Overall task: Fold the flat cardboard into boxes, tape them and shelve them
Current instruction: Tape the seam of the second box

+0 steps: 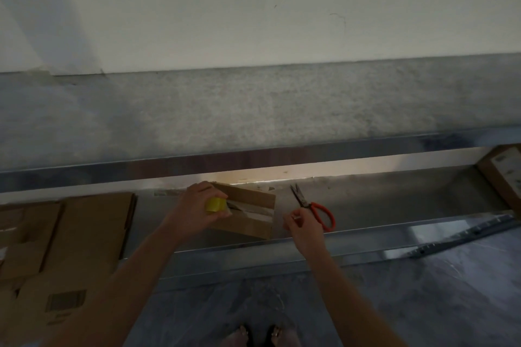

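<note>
Gripped in the left hand (194,203), the yellow tape roll (216,204) is pressed onto the top of the folded box (251,224), probably so that the strip (253,212) laid along the seam is kept taut. The right hand (304,227) is curled, fingertips pinched just past the box's right edge; whether the strip's free end is held cannot be told. The box is set near the shelf's (366,234) front edge, with scissors (315,211) just beside it for cutting and flat cardboard (90,234) stacked at the left end.
</note>
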